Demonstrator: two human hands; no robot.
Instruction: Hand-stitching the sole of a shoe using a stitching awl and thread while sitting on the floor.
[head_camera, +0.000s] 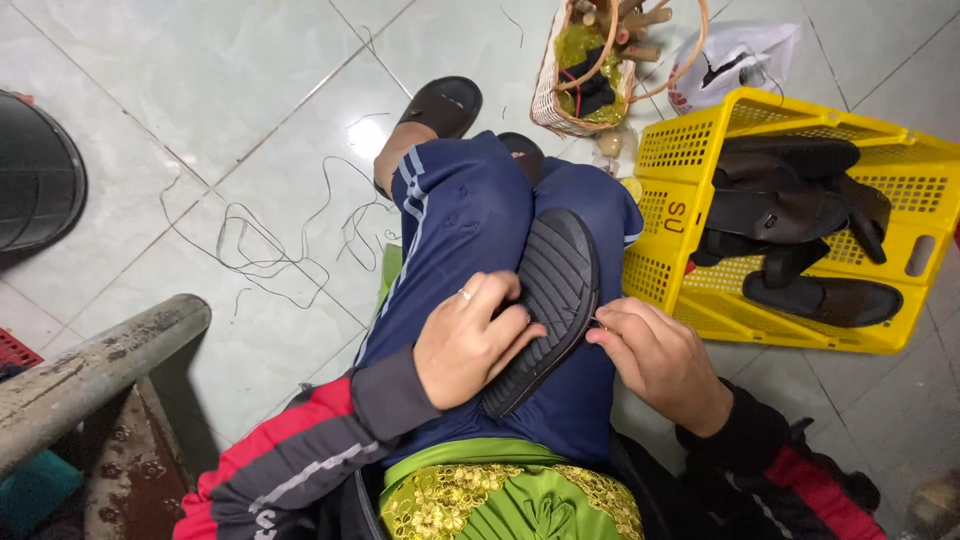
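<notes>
the left hand (470, 340) lies curled over a black sole (548, 300), tread up, pressing it against the lap in blue trousers (460, 215), and the right hand (658, 358) has its fingertips pinched together at the sole's right edge, on something too small to make out. just right of the knees a yellow crate (690, 215) holds dark sandals (800, 205), a woven basket (560, 90) stands beyond, and loose thread (265, 250) trails on the tiled floor (200, 90) to the left.

Floor: I see pale glossy tiles (230, 90).
On it: yellow crate (690, 215), wicker basket (560, 95), loose thread (270, 250).
</notes>
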